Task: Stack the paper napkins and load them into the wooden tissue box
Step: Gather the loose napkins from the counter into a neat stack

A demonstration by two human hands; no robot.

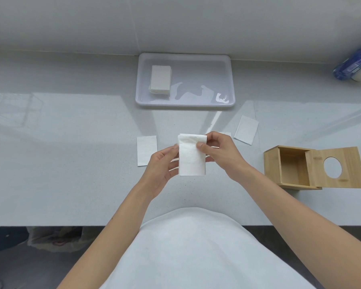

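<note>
We see both hands lifted over the bench point(71, 174), clamped on one folded napkin point(191, 161): left hand point(161, 166) pinches its left edge, right hand point(219, 153) pinches the top right corner. A loose napkin point(146, 150) lies flat just left of the hands and another one point(246, 129) to the right. The wooden tissue box point(271, 163) sits further right, its lid point(346, 178) with the round hole slid aside. Behind, the white tray point(183, 105) holds a napkin stack point(160, 79).
</note>
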